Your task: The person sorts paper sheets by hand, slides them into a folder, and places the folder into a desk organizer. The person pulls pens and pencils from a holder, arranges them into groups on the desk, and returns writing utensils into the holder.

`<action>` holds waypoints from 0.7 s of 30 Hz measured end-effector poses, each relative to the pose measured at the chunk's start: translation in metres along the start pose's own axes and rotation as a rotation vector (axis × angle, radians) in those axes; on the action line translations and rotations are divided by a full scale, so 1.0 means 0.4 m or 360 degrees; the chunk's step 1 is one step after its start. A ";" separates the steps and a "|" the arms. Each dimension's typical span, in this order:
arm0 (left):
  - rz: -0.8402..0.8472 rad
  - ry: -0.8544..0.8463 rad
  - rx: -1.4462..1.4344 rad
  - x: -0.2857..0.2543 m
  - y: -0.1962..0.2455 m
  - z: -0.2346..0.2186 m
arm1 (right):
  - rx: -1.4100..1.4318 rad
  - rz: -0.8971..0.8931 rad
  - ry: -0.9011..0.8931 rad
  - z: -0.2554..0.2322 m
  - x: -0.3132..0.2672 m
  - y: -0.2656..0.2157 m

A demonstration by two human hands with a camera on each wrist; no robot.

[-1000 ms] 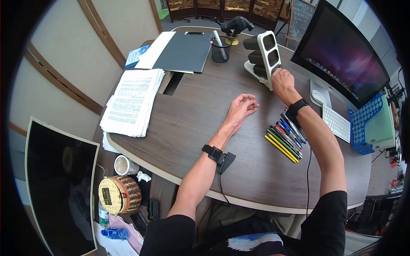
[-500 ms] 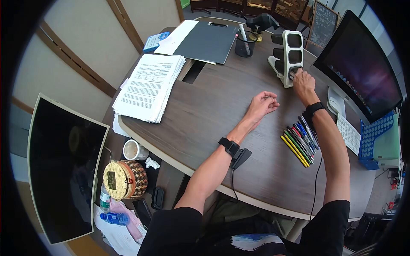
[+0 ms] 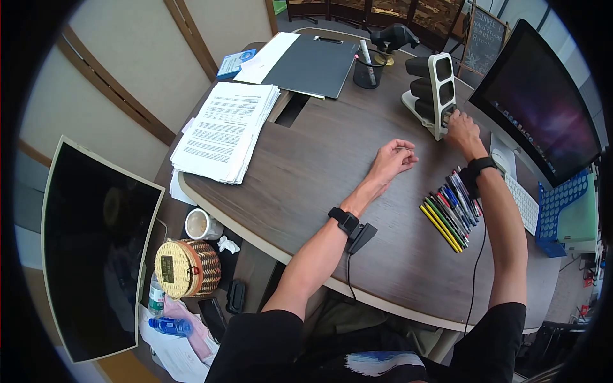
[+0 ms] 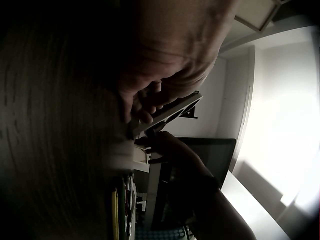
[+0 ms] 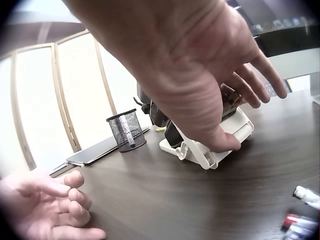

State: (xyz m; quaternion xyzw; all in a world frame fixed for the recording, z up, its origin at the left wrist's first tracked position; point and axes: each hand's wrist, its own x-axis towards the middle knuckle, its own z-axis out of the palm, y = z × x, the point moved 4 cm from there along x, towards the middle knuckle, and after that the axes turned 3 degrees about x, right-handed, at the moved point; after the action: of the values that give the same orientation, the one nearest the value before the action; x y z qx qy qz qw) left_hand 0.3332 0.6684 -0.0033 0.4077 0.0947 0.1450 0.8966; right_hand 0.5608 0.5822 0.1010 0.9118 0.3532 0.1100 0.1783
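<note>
The holder (image 3: 437, 96), white-framed with three dark cups one above another, stands leaning back on the desk (image 3: 306, 172), in front of the person and toward the right, just left of the monitor (image 3: 536, 108). The right hand (image 3: 464, 133) is at its lowest opening. From the wrist, I see those fingers reaching out spread, with the thumb well apart from them, in front of the white frame; I cannot tell whether the thumb touches it. The hand grips nothing that I can make out. Something shows inside that lowest opening, too small to name.

The left hand (image 3: 394, 159) is over the desk to the left of the holder, apart from it, palm turned inward, its fingers loosely bent and holding nothing.

Nearer the person, the pens (image 3: 450, 207) lie side by side in a slanting row, two yellow ones at the left edge, the right wrist above the far end. Beyond the left hand are a mesh cup (image 3: 368, 75) with a marker in it, a black figure (image 3: 396, 36) behind that, and a clipboard (image 3: 313, 64). A stack of papers (image 3: 223, 127) sits at the desk's left.
</note>
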 end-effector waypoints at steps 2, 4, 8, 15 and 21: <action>-0.0003 0.0001 0.0006 -0.001 0.002 0.001 | -0.0040 0.0068 0.0023 0.000 0.018 -0.014; -0.0010 -0.0003 0.0005 -0.001 0.004 0.001 | -0.0039 0.0129 0.0013 0.002 0.032 -0.030; -0.0025 -0.0009 0.0012 -0.001 0.002 0.003 | 0.0034 0.0331 -0.0112 0.036 0.068 -0.026; -0.0019 0.0002 0.0017 0.000 0.003 0.002 | -0.0060 0.0221 -0.0038 0.054 0.075 0.003; -0.0002 -0.0012 0.0011 0.005 -0.002 -0.001 | -0.0112 0.0012 0.0150 0.026 0.022 0.052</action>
State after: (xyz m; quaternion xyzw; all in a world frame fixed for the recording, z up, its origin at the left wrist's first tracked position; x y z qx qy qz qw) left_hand 0.3352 0.6689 -0.0043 0.4113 0.0919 0.1427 0.8955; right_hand 0.5833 0.5714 0.1007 0.9000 0.3538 0.1658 0.1932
